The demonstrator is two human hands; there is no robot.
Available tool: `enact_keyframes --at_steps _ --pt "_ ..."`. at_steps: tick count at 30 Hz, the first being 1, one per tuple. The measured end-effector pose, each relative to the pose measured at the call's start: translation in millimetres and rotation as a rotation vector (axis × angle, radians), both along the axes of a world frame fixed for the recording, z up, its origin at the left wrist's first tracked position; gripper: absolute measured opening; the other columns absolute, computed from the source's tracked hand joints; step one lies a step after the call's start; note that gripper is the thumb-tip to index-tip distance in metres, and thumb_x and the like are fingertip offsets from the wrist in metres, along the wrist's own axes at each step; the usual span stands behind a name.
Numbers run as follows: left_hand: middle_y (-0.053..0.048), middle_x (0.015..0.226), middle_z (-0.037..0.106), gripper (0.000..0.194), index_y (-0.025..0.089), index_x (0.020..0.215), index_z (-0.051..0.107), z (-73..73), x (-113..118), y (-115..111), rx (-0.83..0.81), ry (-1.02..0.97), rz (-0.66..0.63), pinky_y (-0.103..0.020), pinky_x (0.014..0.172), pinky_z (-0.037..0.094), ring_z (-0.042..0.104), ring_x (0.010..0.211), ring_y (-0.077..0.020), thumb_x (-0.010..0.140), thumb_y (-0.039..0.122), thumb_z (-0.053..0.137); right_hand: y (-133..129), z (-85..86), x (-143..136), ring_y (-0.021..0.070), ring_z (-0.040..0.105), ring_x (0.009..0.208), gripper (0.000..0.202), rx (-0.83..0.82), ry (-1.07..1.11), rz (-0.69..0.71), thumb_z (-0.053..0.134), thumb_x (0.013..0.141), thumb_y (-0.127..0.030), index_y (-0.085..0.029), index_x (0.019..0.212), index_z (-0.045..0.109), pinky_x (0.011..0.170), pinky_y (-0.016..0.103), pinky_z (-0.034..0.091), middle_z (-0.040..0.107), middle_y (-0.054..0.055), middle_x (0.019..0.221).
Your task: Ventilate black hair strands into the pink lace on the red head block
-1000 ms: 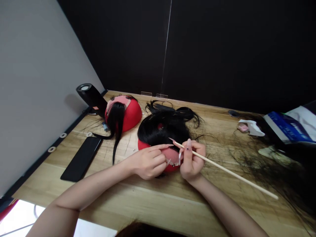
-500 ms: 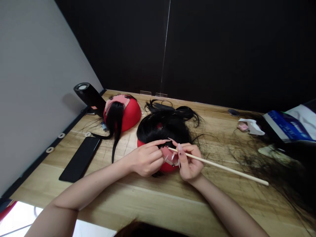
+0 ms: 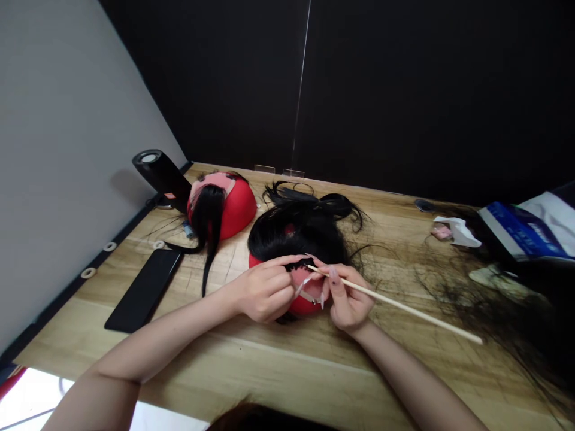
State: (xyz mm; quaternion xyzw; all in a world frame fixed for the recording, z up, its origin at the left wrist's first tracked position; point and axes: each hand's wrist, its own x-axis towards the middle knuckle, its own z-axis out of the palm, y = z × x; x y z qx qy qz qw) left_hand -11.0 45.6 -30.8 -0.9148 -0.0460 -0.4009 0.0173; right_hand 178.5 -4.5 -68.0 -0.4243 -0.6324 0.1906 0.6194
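Partly behind left fingers (image 3: pixel 277 263), nearer red dome (image 3: pixel 306 307)

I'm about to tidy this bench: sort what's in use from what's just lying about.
In use:
pale stick, in the right hand
black hair, left hand at its edge
near red form, beneath

Apparently lying about:
phone
black cylinder
blue-and-white packet
far red form, untouched

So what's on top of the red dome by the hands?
On the red dome are a pink cap and, farther back, black hair. The hair hides most of what lies beneath; the left hand and right hand partly cover the cap.
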Motion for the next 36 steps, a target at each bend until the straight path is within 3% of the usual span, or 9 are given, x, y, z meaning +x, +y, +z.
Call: enact_keyframes --at_steps 5,8,13,18,23,36 --pt "0.002 0.058 0.047 0.028 0.018 0.061 0.045 -0.7 1.1 0.8 0.014 -0.027 0.003 -0.039 0.099 0.059 0.049 0.056 -0.0105 0.087 0.007 0.042 3.1 15.2 -1.9 0.0185 0.068 0.073 0.017 0.161 -0.046 0.035 0.053 0.091 -0.013 -0.019 0.095 0.068 0.074 0.037 0.06 0.067 0.003 0.07" --pt "0.002 0.059 0.048 0.027 0.018 0.062 0.045 -2.8 1.1 0.9 0.018 -0.032 0.015 -0.039 0.099 0.059 0.049 0.056 -0.0099 0.086 0.007 0.044 4.4 22.0 -3.6 0.0161 0.065 0.067 0.015 0.2 -0.053 0.026 0.054 0.089 -0.011 -0.018 0.084 0.066 0.072 0.035 0.061 0.065 0.003 0.069" --pt "0.002 0.059 0.048 0.026 0.018 0.062 0.046 -5.8 -0.1 1.6 0.016 -0.023 0.006 -0.04 0.101 0.058 0.048 0.057 -0.0105 0.086 0.007 0.046 3.1 15.8 -5.7 0.0155 0.066 0.068 0.012 0.143 -0.047 0.0 0.058 0.084 -0.006 -0.017 0.087 0.062 0.064 0.029 0.06 0.064 0.003 0.073" --pt "0.002 0.058 0.047 0.028 0.019 0.061 0.045 -6.6 -1.0 2.9 0.025 -0.017 0.012 -0.039 0.101 0.058 0.048 0.057 -0.0106 0.086 0.008 0.045 3.8 11.2 -5.1 0.0152 0.065 0.067 0.011 0.171 -0.041 0.057 0.057 0.084 -0.006 -0.017 0.082 0.06 0.075 0.036 0.061 0.065 0.003 0.074" --pt "0.002 0.056 0.048 0.027 0.018 0.06 0.047 -5.5 -0.8 4.0 0.028 -0.015 -0.005 -0.039 0.101 0.058 0.047 0.055 -0.0106 0.085 0.007 0.046 5.5 14.5 -4.3 0.0138 0.063 0.062 0.013 0.177 -0.078 0.046 0.056 0.084 -0.007 -0.017 0.075 0.057 0.066 0.032 0.06 0.064 0.003 0.069" --pt "0.001 0.056 0.047 0.029 0.018 0.059 0.048 -4.1 -1.0 4.1 0.031 -0.009 -0.024 -0.039 0.101 0.057 0.045 0.055 -0.0114 0.086 0.007 0.044 5.1 13.2 -3.9 0.0137 0.063 0.064 0.015 0.175 -0.086 0.037 0.057 0.082 -0.003 -0.017 0.077 0.057 0.068 0.031 0.059 0.064 0.002 0.07"
